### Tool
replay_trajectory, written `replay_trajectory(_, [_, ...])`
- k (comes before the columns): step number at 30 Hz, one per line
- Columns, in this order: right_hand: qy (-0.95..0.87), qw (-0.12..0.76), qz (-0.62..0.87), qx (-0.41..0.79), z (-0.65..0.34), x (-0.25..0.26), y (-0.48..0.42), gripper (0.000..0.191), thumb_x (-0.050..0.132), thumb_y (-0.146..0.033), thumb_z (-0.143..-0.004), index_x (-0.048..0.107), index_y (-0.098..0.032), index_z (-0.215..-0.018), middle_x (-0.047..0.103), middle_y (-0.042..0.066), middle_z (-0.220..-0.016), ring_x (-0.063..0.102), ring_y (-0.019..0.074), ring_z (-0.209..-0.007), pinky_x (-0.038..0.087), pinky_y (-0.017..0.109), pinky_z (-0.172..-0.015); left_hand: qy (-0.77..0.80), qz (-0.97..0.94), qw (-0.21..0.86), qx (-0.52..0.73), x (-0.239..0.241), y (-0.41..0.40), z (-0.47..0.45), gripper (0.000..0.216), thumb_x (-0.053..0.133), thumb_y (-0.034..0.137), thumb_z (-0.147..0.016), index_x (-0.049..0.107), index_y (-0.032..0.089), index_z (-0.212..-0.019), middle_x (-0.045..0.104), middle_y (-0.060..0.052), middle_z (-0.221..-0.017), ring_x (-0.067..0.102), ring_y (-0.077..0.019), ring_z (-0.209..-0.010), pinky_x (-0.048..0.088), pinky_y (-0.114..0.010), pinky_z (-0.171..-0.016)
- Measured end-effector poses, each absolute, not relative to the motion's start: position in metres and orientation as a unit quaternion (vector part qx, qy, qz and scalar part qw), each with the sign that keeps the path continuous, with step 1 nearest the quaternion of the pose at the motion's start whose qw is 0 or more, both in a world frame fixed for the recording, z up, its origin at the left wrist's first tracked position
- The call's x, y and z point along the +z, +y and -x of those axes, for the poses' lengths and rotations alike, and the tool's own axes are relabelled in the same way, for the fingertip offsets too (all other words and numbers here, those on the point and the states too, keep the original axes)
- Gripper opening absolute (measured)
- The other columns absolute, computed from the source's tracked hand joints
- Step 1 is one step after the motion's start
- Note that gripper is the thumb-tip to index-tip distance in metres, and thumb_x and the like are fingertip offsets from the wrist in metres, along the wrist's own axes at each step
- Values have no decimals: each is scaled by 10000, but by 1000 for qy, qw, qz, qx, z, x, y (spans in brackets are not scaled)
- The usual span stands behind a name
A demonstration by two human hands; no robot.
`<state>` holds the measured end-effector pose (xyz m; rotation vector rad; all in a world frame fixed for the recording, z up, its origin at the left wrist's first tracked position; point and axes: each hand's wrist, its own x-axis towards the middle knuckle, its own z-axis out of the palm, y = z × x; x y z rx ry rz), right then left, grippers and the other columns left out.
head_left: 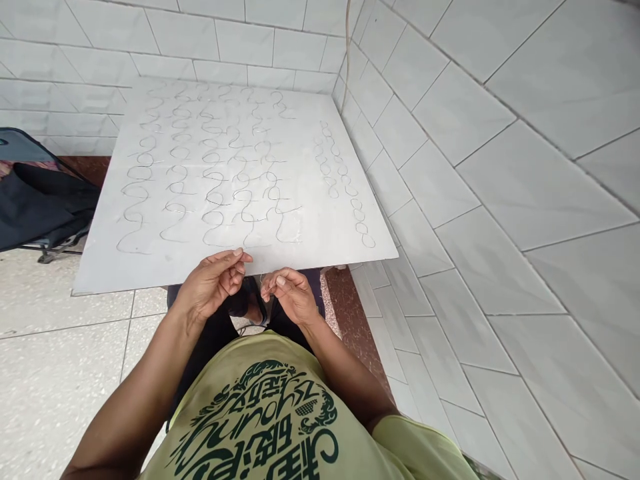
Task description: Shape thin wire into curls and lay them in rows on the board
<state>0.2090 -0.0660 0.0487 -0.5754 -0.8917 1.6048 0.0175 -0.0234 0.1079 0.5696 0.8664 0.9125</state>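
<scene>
My left hand [215, 283] is closed in a pinch at the near edge of a white board [310, 247], thumb against forefinger. Whatever lies between those fingertips is too small to make out. Just to the right, my right hand [294, 295] pinches a thin thread-like strand [261, 278], only faintly visible. The hands are close together but apart. Across the board lie several rows of thin, dark, wavy strands [216, 195], bent like S shapes. Toward its right side run lines of small rings [357, 207].
White tiled walls [465, 167] meet behind and to the right of the board. A thin cable [347, 60] hangs in the corner. At the left stands a folding chair [30, 160] with dark cloth on it. Speckled floor [65, 327] shows below.
</scene>
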Motion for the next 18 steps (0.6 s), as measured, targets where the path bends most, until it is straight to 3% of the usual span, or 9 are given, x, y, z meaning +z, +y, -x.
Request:
replay_trajectory(3, [-384, 573, 252, 679, -210, 47, -67, 235, 743, -414, -921, 733, -194, -840, 720, 58, -823, 667, 186, -726, 498, 310, -635, 417, -298, 773, 373, 116, -11, -4, 323, 892, 356, -746, 786, 84, -883, 577, 0, -633, 482, -36, -475, 358, -127, -375])
replay_trajectory(7, [-402, 565, 281, 663, -209, 44, -67, 265, 735, -452, -922, 728, -195, -857, 737, 61, -832, 672, 186, -722, 504, 316, -644, 447, -352, 751, 335, 125, 0, 4, 332, 900, 379, -729, 800, 96, -871, 593, -8, -637, 485, -48, -469, 397, -152, -383])
replay_trajectory(18, [-383, 561, 317, 662, -199, 47, -65, 255, 723, -445, -927, 717, -192, -957, 729, 46, -810, 645, 160, -677, 509, 292, -612, 466, -442, 637, 426, 121, 1, -9, 294, 864, 384, -770, 824, 137, -926, 666, -46, -725, 586, -115, -560, 503, -245, -458])
